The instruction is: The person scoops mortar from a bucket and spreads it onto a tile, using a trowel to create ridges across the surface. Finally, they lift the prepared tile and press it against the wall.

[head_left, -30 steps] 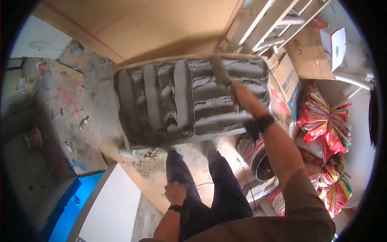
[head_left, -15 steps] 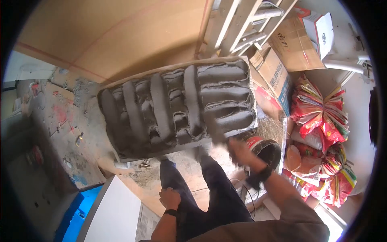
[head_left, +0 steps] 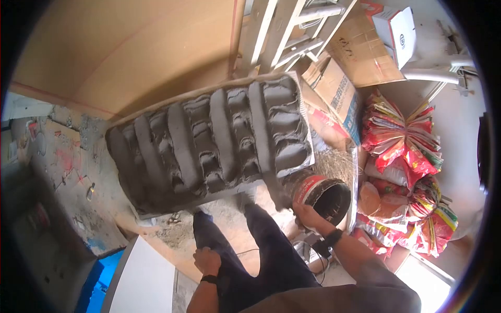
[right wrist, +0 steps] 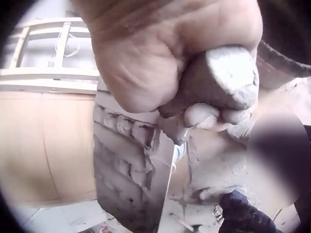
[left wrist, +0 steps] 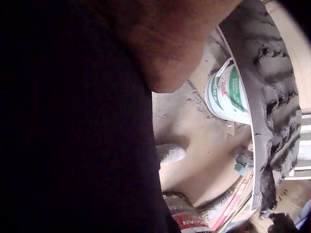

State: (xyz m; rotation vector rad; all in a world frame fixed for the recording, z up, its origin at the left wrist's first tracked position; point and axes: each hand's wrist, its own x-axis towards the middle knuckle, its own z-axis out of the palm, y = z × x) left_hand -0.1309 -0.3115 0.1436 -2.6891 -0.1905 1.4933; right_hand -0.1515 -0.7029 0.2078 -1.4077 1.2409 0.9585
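Here the right hand [head_left: 307, 214] grips a mortar-caked trowel [right wrist: 160, 191] beside the bucket [head_left: 319, 195]. The slab [head_left: 209, 141] wears thick grey ridges of mortar. The left hand [head_left: 206, 260] rests curled on the thigh, holding nothing.

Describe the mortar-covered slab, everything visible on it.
The slab is a large pale rectangular tile or board, its upper face coated in thick wet grey mortar combed into raised ridges and grooves, most running across its short side. It lies tilted, propped above the dusty floor before an orange-brown board. A thin bare white edge shows along its near side. The right hand grips a mortar-smeared trowel handle near its lower right corner, beside a bucket.
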